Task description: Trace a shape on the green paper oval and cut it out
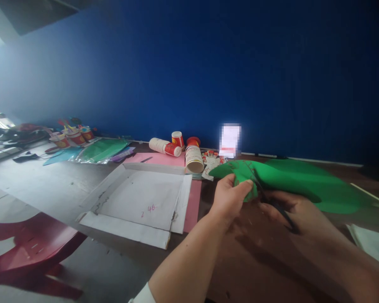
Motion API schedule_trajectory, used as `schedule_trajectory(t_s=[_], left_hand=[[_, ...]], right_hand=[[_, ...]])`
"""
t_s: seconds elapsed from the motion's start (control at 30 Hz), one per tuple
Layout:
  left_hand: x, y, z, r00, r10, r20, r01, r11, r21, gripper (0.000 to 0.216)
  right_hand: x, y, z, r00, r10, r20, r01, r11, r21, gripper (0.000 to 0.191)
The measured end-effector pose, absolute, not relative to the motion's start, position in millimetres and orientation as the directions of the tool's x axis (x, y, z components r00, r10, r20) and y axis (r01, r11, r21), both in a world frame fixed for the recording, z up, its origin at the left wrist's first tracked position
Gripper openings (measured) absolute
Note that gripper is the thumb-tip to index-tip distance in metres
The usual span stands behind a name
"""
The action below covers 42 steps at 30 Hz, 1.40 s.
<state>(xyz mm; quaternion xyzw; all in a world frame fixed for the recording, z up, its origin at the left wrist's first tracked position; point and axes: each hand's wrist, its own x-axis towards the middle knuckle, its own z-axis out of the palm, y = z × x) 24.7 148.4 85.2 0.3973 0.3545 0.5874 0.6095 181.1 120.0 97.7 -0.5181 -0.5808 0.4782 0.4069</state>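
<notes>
A large green sheet (298,179), of paper or thin foam, stretches across the right half of the table. Its left end is pinched between the thumb and fingers of my left hand (229,198), where the sheet bends and bunches. Dark-handled scissors (281,210) are gripped in my right hand (298,214). Their blades lie against the green sheet, just right of my left thumb. How far the blades are apart I cannot tell. Dark marks show on the sheet near the blades.
A white cardboard tray (135,200) lies left of my hands on pink paper (194,200). Behind stand paper cups (194,158) and a bright pixelated panel (230,141). Plastic-wrapped green sheets (104,149) lie further left. A red chair (34,248) is at the lower left, a blue wall (189,71) behind.
</notes>
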Motion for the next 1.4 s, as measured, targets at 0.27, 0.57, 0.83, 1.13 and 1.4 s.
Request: schedule_trajectory(t_s=[0.27, 0.57, 0.83, 1.13, 1.4], left_hand=[[24, 150, 84, 0.080, 0.996, 0.043, -0.387, -0.009, 0.922, 0.027], [22, 151, 82, 0.101, 0.994, 0.044, -0.359, -0.005, 0.933, 0.026], [19, 152, 81, 0.139, 0.989, 0.051, -0.337, -0.001, 0.942, 0.025], [18, 151, 82, 0.178, 0.982, 0.062, -0.292, -0.007, 0.956, 0.025], [16, 154, 80, 0.197, 0.978, 0.075, -0.245, -0.025, 0.969, 0.027]], right_hand=[[185, 122, 98, -0.134, 0.991, -0.006, 0.263, 0.030, -0.964, 0.043], [193, 122, 95, -0.177, 0.984, -0.026, 0.340, 0.037, -0.940, 0.043], [205, 130, 95, -0.258, 0.966, -0.001, 0.468, 0.124, -0.875, 0.033], [215, 135, 100, -0.265, 0.962, -0.069, 0.500, 0.076, -0.863, 0.028], [218, 132, 107, -0.290, 0.954, -0.079, 0.502, 0.081, -0.861, 0.026]])
